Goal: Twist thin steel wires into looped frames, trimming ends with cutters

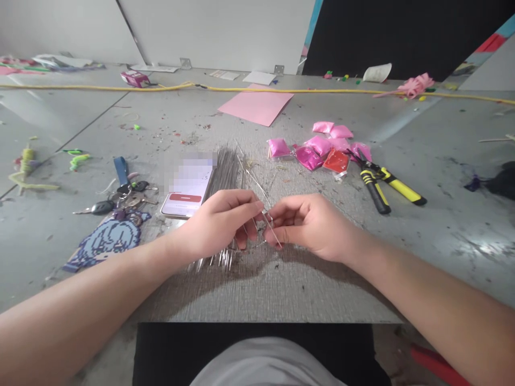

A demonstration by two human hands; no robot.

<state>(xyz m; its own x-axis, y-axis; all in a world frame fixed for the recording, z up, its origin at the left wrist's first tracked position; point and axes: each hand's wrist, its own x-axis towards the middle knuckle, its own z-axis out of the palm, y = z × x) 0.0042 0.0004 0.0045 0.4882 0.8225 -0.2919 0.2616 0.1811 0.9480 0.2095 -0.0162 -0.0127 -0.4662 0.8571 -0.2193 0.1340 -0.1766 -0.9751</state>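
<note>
The bent wire (273, 230) is held between the two hands, over the near middle of the table (281, 300). The left hand (219, 222) pinches it between thumb and fingers; the right hand (314, 225) grips its right side likewise. For a clean bend, best brace one side close to the corner, turn only the other, and mind the sharp ends. Beyond the left hand lies a wire bundle (225, 171), then, left of it, a phone (183, 208), its screen partly pixelated, the red button's lettering unreadable. Farther right, pliers (376, 185) and pink packets (319, 145) show no legible brand
</note>
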